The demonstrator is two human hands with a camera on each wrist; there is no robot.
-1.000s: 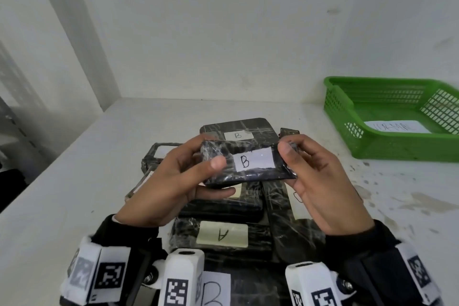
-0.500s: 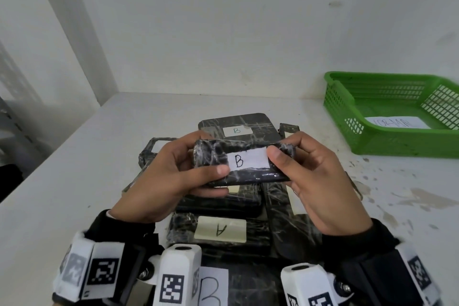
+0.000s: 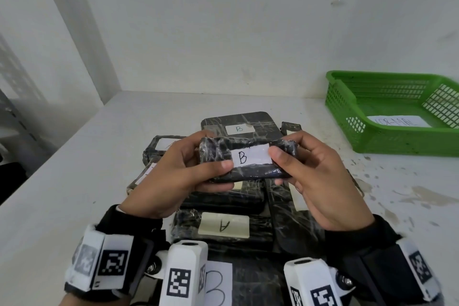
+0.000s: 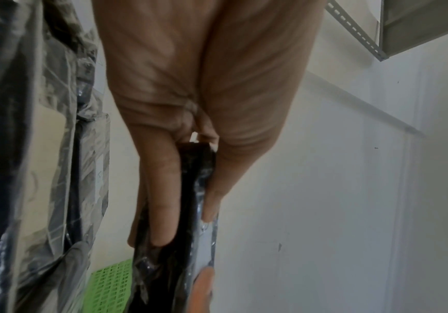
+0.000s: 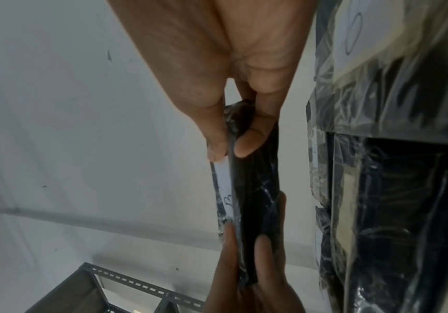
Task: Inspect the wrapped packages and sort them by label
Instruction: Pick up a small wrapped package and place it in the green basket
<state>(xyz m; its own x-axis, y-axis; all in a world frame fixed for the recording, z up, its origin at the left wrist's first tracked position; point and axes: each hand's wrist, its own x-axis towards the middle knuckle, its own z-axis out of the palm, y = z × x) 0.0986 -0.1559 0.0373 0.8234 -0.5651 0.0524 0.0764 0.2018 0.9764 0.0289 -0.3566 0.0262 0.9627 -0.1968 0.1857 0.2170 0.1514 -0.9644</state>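
1. You've got a black wrapped package (image 3: pixel 244 160) up in the air over the pile, held between both hands with its white label (image 3: pixel 250 157) facing you. It reads "B".
2. Your left hand (image 3: pixel 171 176) pinches the package's left end: thumb on the front face right at the label's edge, fingers curled round behind. The left wrist view shows the same squeeze, fingers flat along the back and thumb on the front.
3. Your right hand (image 3: pixel 320 181) grips the right end the same way, thumb tip on the label's right edge, fingers wrapped behind. So both hands are closed on it, neither loose.
4. The green basket (image 3: pixel 347 109) sits at the far right of the worktop (image 3: pixel 74 181), against the back wall. All I can see inside is a white paper sheet (image 3: pixel 397 121) lying flat on its floor, with writing that looks like "NORMAL". No packages in it.
5. Under your hands, around the middle of the worktop, is the pile of wrapped packages. A big flat one marked "B" (image 3: pixel 239 124) sits at the far end, one marked "A" (image 3: pixel 223 226) is nearer you, and another "B" label (image 3: pixel 218 283) shows at the near edge between your wrist cameras.
6. More packages poke out on the left of the pile (image 3: pixel 161 146); I can't read their labels.
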